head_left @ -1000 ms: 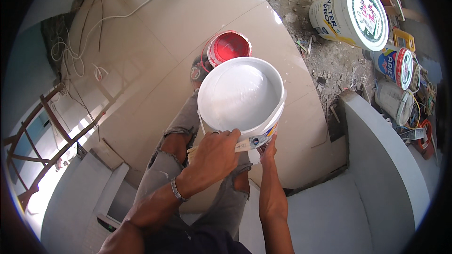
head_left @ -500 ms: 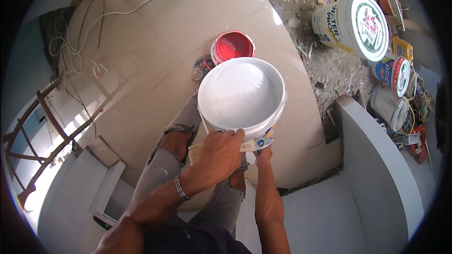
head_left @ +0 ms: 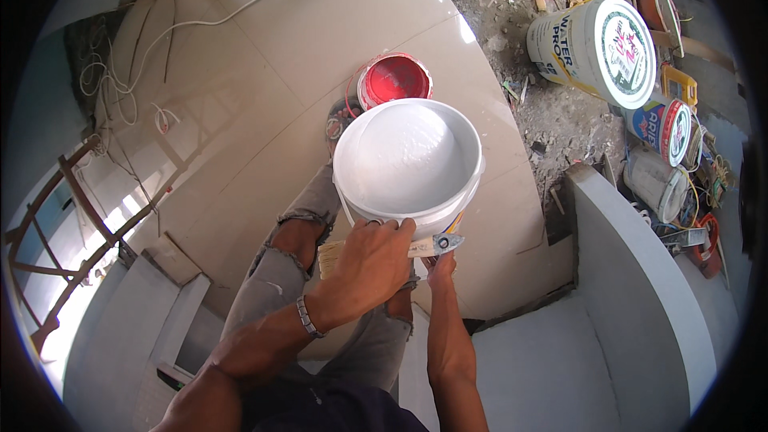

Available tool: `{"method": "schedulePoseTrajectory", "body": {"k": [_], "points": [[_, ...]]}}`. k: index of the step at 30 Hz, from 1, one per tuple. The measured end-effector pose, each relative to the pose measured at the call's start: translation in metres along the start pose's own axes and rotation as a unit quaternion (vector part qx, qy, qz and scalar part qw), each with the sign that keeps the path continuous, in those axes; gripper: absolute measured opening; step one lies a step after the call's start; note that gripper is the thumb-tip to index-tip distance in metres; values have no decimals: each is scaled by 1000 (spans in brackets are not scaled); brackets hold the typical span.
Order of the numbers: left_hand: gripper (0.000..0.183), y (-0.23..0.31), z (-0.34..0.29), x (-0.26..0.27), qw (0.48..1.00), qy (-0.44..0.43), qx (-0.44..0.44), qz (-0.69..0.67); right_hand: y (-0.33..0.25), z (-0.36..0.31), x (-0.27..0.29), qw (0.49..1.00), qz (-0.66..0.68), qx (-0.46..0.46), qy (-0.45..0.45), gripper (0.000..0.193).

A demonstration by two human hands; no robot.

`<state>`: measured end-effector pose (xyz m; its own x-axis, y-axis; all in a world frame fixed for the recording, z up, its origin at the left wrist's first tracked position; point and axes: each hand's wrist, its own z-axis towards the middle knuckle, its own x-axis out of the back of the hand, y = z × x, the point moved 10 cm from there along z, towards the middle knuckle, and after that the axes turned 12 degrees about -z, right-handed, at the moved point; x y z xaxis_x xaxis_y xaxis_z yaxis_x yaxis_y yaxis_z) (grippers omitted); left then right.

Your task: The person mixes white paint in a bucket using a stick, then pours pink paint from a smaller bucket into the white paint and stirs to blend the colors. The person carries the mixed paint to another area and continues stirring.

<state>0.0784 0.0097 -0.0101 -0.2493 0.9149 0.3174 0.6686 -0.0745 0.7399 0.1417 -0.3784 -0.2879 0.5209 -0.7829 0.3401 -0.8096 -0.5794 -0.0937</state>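
Left hand grips round white plastic bucket, flat pale-bristled paintbrush; right hand beneath, grip unclear. Likely tilting; next needs steadiness.

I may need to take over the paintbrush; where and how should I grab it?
Probably best by the handle tip of the paintbrush, coming from the right: that end sticks out past the left hand, which covers the middle, while the bristles point left. Its broad face shows from above, so pinch the edges; the right hand is close by.
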Motion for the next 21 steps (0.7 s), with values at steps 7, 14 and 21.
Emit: {"method": "schedulePoseTrajectory", "body": {"k": [7, 14, 21], "points": [[30, 2, -1, 2, 1000, 0, -7, -8, -2, -6, 7, 1000, -4, 19, 24, 106], [26, 4, -3, 7, 1000, 0, -10, -11, -1, -16, 12, 999, -31, 12, 39, 100], [23, 5, -1, 12, 1000, 10, -18, -21, 1, -17, 15, 999, -28, 20, 40, 98]]}}
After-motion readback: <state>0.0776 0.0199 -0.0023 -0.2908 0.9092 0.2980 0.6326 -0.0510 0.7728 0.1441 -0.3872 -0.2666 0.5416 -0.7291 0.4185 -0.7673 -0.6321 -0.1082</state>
